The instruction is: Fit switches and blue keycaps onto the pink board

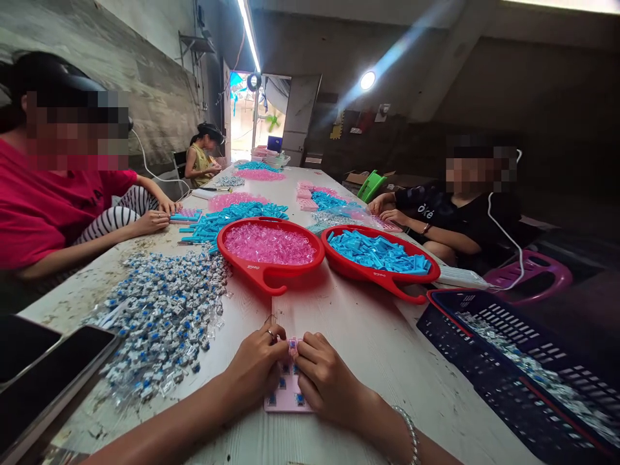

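A flat pink plate [289, 403] lies on the table in front of me, with several small blue-centred square pieces [282, 383] set in it. Against its left edge is my left hand [259, 361], closed, a ring on one finger. My right hand [329, 374] curls over the right edge, also closed, its fingertips near those of the left at the plate's far end. Whether a small loose piece is pinched there is hidden. To the left spreads a heap of small white-and-blue square parts [165, 316].
Red oval basins hold pink clear pieces [271, 245] and blue strips [378, 252]. A dark blue basket [513, 361] stands right; phone-like dark devices [58, 381] lie left. More blue strips [232, 219] are piled beyond. People sit left [58, 206], right [450, 213] and far back [198, 161].
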`<control>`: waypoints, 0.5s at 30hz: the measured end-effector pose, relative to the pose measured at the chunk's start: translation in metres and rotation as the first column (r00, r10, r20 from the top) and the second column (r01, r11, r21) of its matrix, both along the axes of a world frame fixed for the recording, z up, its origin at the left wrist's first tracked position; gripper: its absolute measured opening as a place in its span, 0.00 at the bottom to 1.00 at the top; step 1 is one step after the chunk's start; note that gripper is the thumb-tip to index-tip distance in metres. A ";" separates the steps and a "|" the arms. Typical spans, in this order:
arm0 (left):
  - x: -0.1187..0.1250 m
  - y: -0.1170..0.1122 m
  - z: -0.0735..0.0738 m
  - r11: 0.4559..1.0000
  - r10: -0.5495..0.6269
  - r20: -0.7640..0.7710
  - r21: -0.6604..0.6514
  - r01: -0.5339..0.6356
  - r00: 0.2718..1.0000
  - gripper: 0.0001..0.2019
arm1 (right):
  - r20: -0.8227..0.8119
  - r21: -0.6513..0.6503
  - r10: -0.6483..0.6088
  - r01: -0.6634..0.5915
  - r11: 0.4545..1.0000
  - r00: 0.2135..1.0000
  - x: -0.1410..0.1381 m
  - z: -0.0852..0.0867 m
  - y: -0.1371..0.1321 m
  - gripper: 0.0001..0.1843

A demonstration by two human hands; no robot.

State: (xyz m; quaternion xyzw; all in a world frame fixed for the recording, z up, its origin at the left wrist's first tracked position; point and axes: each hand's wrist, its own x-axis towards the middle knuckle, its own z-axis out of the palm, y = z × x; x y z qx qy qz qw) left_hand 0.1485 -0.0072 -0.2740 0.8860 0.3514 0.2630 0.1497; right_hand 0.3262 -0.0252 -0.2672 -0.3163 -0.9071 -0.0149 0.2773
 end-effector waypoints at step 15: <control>-0.018 0.024 0.003 0.921 0.109 0.094 -0.384 -0.065 0.990 0.14 | -0.342 -0.006 -0.311 0.328 0.945 0.887 0.026 -0.001 0.028 0.10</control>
